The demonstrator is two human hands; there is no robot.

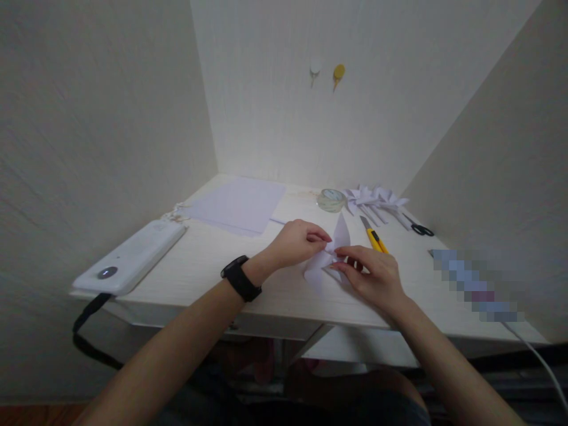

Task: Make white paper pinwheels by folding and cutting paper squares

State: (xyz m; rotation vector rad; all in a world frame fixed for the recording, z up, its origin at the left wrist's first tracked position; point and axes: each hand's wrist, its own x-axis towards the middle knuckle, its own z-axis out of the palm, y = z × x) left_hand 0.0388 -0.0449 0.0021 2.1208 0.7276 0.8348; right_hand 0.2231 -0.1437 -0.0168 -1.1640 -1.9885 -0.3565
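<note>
A folded white paper piece with pointed flaps lies at the middle of the pale desk. My left hand, with a black watch on the wrist, pinches the paper's upper part from the left. My right hand presses and pinches its lower right part with the fingertips. One flap stands up between the two hands.
A stack of white sheets lies at the back left. A tape roll, finished paper pinwheels, black scissors and a yellow utility knife sit at the back right. A white device rests at the left edge. Walls enclose three sides.
</note>
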